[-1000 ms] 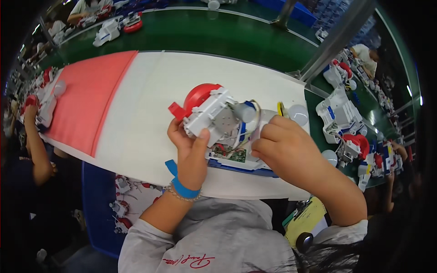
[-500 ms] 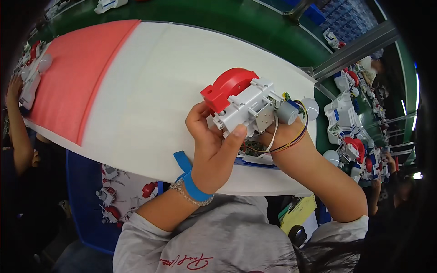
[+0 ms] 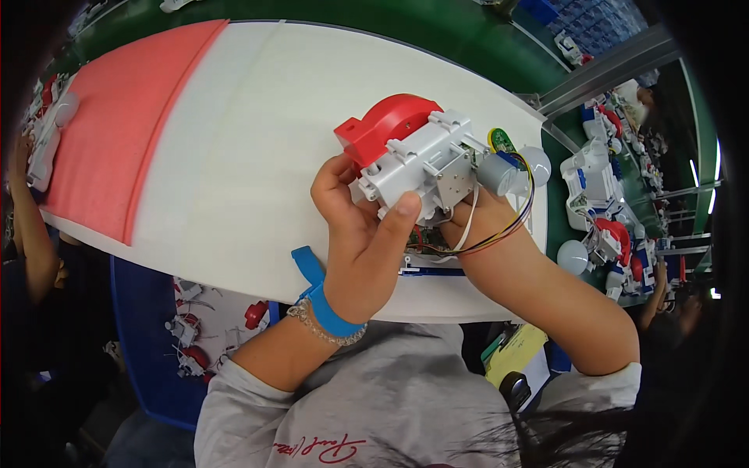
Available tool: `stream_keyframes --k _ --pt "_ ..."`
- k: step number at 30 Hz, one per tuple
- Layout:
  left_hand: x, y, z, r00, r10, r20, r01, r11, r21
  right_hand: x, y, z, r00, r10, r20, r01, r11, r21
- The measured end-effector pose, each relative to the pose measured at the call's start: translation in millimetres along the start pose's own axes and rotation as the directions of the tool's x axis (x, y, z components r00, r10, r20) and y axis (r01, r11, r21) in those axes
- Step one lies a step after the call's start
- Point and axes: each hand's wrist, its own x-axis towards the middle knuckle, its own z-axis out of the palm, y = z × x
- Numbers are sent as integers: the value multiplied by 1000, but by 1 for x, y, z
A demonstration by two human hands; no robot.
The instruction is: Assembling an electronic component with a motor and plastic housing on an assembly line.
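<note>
My left hand (image 3: 363,226) is closed round the left side of a white plastic motor assembly (image 3: 425,164), its thumb pressed on the near face. A curved red housing (image 3: 394,125) rises from the back of this assembly, and a silver cylindrical motor (image 3: 496,173) sticks out at its right. My right hand (image 3: 484,214) is behind and under the right end, its fingers mostly hidden by the assembly and wires. Coloured wires (image 3: 521,222) loop over the right wrist. Beneath lies a white and blue casing (image 3: 437,267) with a green circuit board inside, partly covered by my hands.
The white table (image 3: 257,156) carries a red foam mat (image 3: 133,125) on its left. A blue bin (image 3: 140,335) below holds several red and white assemblies. Past a metal post (image 3: 608,70), more units (image 3: 597,195) stand on a green surface. Other people's arms show at both sides.
The view has shifted slightly. The assembly is still held in both hands, tilted a little differently, and a small green circuit board now shows more beside the motor.
</note>
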Motion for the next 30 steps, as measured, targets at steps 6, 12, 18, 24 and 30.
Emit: stream_keyframes --k 6,12,18,24,30 --pt "1 -4 0 999 22 24 -22 999 36 -6 3 7 996 -15 -88 13 1000 -21" --pt "-3 2 -3 981 -25 193 -3 989 145 -59 12 -30 954 43 -296 6 987 163" --pt "5 0 -11 963 -214 163 135 908 396 -113 56 24 613 786 -78 -293 318 902" --pt "11 15 -14 942 -213 260 33 828 560 -97 60 29 699 546 462 -427 -199 882" --pt "21 26 -25 883 -365 296 143 809 570 -88 54 30 699 494 517 -460 -243 854"
